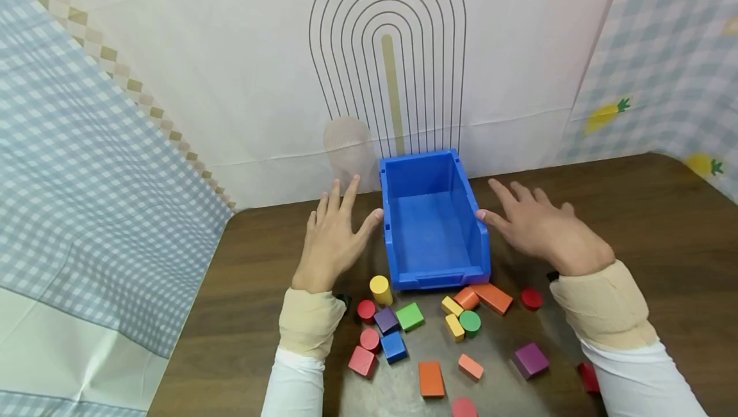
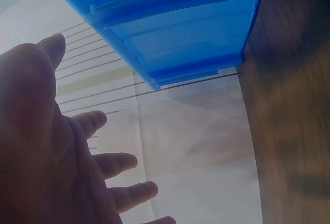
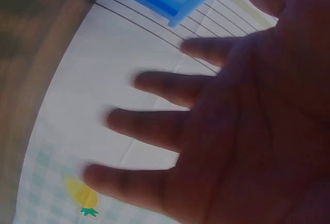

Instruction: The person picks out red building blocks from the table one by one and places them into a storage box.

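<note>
A blue plastic bin [image 1: 429, 231] stands at the back of the table, against the white cloth, and its inside shows no contents. To its left is my left hand [image 1: 333, 237], fingers spread and straight, thumb near the bin's rim. In the left wrist view a gap shows between that hand [image 2: 56, 131] and the bin [image 2: 185, 38]. On the other side my right hand [image 1: 542, 228] is spread too, its thumb tip close to the right rim; whether it touches I cannot tell. The right wrist view shows its straight fingers [image 3: 154, 131], holding nothing.
Several coloured blocks lie in front of the bin, among them a yellow cylinder [image 1: 380, 290], a green block [image 1: 410, 316], a blue cube [image 1: 394, 346], an orange block [image 1: 431, 378] and a purple cube [image 1: 530, 360]. A red disc [image 1: 532, 298] lies near the right wrist. Checked cloth [image 1: 115, 167] hangs at left.
</note>
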A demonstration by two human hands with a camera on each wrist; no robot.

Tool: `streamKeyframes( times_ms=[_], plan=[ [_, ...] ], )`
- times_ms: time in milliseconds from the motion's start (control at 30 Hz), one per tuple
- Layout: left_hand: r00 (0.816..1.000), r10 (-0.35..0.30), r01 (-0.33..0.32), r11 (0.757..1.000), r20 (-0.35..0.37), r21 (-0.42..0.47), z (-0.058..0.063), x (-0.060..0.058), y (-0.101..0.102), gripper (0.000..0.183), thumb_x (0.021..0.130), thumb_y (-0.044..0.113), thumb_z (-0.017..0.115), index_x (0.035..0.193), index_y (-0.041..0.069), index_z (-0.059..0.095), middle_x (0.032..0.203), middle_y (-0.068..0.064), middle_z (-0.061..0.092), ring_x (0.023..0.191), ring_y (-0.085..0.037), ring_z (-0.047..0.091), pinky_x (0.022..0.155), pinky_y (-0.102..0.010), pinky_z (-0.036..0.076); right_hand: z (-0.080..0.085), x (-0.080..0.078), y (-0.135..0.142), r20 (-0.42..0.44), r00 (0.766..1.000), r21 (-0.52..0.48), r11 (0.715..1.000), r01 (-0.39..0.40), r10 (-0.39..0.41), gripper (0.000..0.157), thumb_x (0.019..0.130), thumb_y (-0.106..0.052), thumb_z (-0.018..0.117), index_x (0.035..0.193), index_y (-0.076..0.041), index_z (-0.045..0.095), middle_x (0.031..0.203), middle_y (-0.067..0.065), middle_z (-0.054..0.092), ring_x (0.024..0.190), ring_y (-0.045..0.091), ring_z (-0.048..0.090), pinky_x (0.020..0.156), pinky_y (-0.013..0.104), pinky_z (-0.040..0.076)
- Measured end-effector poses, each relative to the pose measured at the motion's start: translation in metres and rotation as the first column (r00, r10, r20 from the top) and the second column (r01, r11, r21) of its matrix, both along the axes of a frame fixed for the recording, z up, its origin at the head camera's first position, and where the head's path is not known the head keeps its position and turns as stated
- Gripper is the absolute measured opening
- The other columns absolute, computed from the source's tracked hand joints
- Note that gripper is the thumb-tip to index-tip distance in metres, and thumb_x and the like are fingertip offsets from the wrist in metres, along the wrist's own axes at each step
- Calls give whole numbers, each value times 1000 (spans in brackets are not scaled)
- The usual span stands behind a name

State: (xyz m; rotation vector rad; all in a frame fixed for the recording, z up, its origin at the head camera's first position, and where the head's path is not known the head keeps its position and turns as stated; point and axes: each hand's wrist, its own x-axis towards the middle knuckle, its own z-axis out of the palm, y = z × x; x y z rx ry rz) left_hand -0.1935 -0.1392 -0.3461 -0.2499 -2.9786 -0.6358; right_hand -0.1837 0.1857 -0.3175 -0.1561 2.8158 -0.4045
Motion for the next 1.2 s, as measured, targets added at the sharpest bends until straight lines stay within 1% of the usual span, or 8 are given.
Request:
streamKeyframes(
  times_ms=[100,167,433,667,800,900,1100,1200],
  plan=[
    [1000,-7,7,1000,-3,9,-1,1,-1,83,102,77,35,170,37,11,177,-11,9,162,-42,11,125,-69,12,0,2,0,75,997,-9,1000,-12,12,91,109,-67,24,166,2,9,158,47,23,142,68,30,106,82,33],
    [1000,-14,14,1000,-8,10,-3,1,-1,83,102,77,35,170,36,11,177,-11,9,161,-43,14,125,-68,14,0,3,1,107,994,-14,1000,-19,21,91,109,-66,22,165,5,10,156,49,25,139,68,34,104,80,38],
    [998,-54,55,998,-34,43,-10,1,-3,81,103,75,34,170,35,14,176,-12,15,158,-44,24,124,-67,21,-3,6,0,100,994,11,999,-40,39,87,112,-59,29,160,12,22,152,47,34,137,66,40,103,77,42],
    [995,-103,103,974,-6,200,-15,-1,-3,78,103,77,32,169,39,15,177,-1,15,161,-34,21,121,-70,24,-3,6,0,95,993,24,997,-71,69,83,113,-55,30,157,15,29,151,45,39,137,64,42,104,75,42],
    [988,-153,147,946,1,288,-19,-5,-5,76,104,75,33,169,42,13,177,2,16,162,-26,17,124,-66,22,-2,6,0,100,992,26,996,-85,82,82,113,-54,29,155,16,30,151,45,39,137,63,42,106,74,42],
    [981,-194,184,916,-7,356,-22,-9,-7,75,106,72,34,169,39,13,176,3,18,161,-25,20,126,-61,22,0,6,1,102,991,25,995,-95,92,81,114,-53,28,154,18,30,151,45,40,137,63,43,106,74,41],
    [973,-227,180,846,34,502,-27,-14,-7,74,105,72,36,169,40,18,173,-2,28,156,-37,34,121,-63,32,2,5,3,111,989,24,995,-99,96,80,114,-51,27,154,18,30,151,45,39,137,63,42,107,74,41],
    [966,-254,181,796,47,577,-26,-15,-5,72,105,71,39,168,41,19,171,-5,31,156,-34,35,122,-60,33,3,4,3,120,988,17,995,-99,96,81,114,-53,25,154,18,29,150,46,39,137,64,42,106,75,41]
  ],
)
